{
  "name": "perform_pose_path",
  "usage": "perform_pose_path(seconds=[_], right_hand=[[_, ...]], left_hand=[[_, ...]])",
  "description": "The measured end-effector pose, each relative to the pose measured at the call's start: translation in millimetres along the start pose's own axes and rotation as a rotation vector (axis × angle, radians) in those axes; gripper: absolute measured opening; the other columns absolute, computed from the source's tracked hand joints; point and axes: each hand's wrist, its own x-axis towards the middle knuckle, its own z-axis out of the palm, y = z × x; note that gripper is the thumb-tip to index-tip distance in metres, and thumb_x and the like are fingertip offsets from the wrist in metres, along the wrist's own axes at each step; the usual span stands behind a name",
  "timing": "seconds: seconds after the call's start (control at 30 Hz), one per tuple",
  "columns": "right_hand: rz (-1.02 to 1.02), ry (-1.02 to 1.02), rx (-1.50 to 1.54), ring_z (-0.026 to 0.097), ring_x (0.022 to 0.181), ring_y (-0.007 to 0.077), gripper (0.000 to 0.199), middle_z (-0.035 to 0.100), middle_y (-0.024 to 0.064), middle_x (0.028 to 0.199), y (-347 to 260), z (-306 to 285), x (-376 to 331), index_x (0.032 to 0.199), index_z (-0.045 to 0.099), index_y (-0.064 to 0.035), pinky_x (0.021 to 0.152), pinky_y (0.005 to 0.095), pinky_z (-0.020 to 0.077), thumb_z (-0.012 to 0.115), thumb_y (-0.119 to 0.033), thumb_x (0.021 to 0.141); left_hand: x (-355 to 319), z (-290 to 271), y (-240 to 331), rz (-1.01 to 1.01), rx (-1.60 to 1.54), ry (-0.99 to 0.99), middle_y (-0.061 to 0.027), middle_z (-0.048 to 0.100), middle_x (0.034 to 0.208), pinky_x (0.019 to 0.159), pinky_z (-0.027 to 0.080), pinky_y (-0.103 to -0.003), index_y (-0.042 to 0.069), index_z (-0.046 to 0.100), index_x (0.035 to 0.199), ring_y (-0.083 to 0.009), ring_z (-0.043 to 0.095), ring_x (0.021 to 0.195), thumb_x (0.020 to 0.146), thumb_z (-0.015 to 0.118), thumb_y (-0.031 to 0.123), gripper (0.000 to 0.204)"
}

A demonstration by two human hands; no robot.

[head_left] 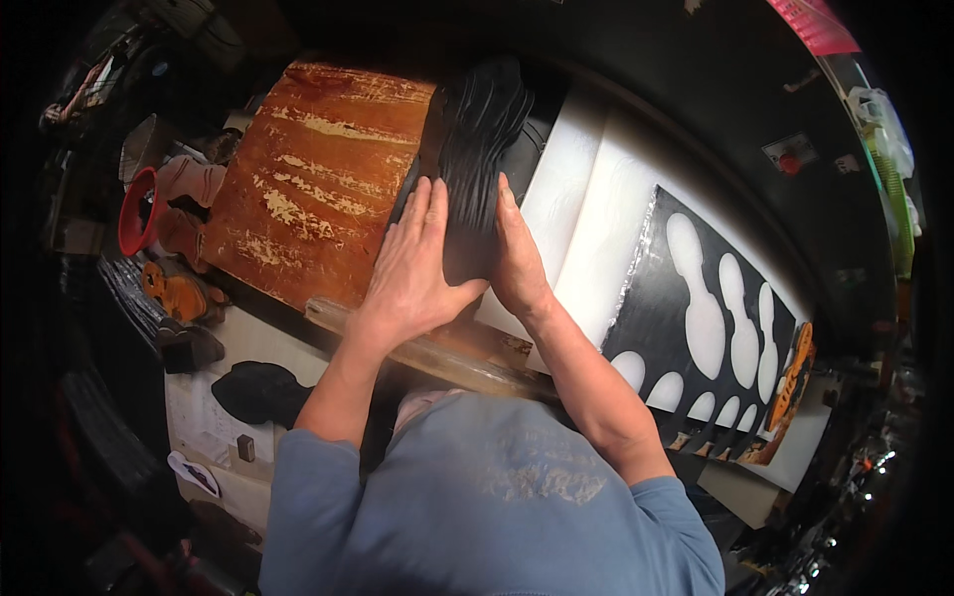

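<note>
A stack of thin black sole-shaped pieces (482, 124) lies lengthwise in front of me, its layers slightly uneven at the far end. My left hand (412, 263) rests flat along the stack's left side, fingers stretched out and thumb pointing right. Along the right side, my right hand (519, 248) is held edge-on with straight fingers. The near end of the stack sits between both palms. To the right lies a black sheet (651, 298) with several sole-shaped and rounded openings that show white.
A worn orange-brown board (328, 169) lies left of the stack, white sheets (571, 189) right of it. A wooden edge (447, 360) runs before my body. Orange shaped pieces stand at left (181, 295) and far right (792, 382), near a red bowl (126, 233) at left. A black flat piece (256, 389) lies lower left.
</note>
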Motion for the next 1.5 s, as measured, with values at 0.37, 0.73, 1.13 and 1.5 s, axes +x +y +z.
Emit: perform_pose_path(seconds=[0.37, 0.73, 1.13, 1.5], right_hand=[[0.089, -0.155, -0.315, 0.033, 0.159, 0.0412, 0.105, 0.028, 0.0337, 0.171, -10.3, 15.3, 33.8, 0.165, 0.02, 0.0137, 0.129, 0.0408, 0.0274, 0.053, -0.066, 0.105], [0.0, -0.004, -0.684, 0.051, 0.147, 0.0335, 0.082, 0.052, 0.024, 0.158, 15.5, -8.6, 21.2, 0.164, 0.036, 0.0035, 0.123, 0.0433, 0.0415, 0.076, -0.031, 0.101], [-0.273, -0.138, -1.196, 0.026, 0.162, 0.037, 0.146, 0.023, 0.0181, 0.176, -46.5, -54.3, 49.5, 0.173, 0.017, -0.0164, 0.134, 0.0523, 0.0251, 0.104, -0.044, 0.06], [-0.196, -0.111, -1.062, 0.026, 0.162, 0.0341, 0.151, 0.022, 0.0268, 0.175, -26.1, -66.1, 57.2, 0.174, -0.003, -0.0099, 0.132, 0.0442, 0.0251, 0.101, -0.044, 0.07]], left_hand=[[8.5, -9.6, -25.6, -0.123, -0.197, 0.322, -0.0319, 0.038, 0.165, 0.125, 0.038, -0.047, 0.0, 0.016, 0.17, -0.0445, 0.042, 0.152, 0.078, 0.086, 0.017, 0.117], [6.2, -17.5, -36.6, 0.028, -0.208, 0.382, -0.0279, 0.055, 0.153, 0.115, 0.049, -0.049, 0.005, 0.034, 0.165, -0.0451, 0.057, 0.138, 0.081, 0.082, 0.009, 0.097], [-37.9, -55.6, -73.7, 0.128, -0.029, 0.08, -0.0222, 0.058, 0.149, 0.116, 0.047, -0.046, 0.009, 0.031, 0.169, -0.0421, 0.058, 0.136, 0.076, 0.076, 0.006, 0.103], [-33.6, -57.2, -82.7, 0.09, 0.062, 0.202, -0.0224, 0.056, 0.145, 0.12, 0.043, -0.048, 0.009, 0.035, 0.166, -0.0408, 0.056, 0.134, 0.073, 0.077, 0.008, 0.103]])
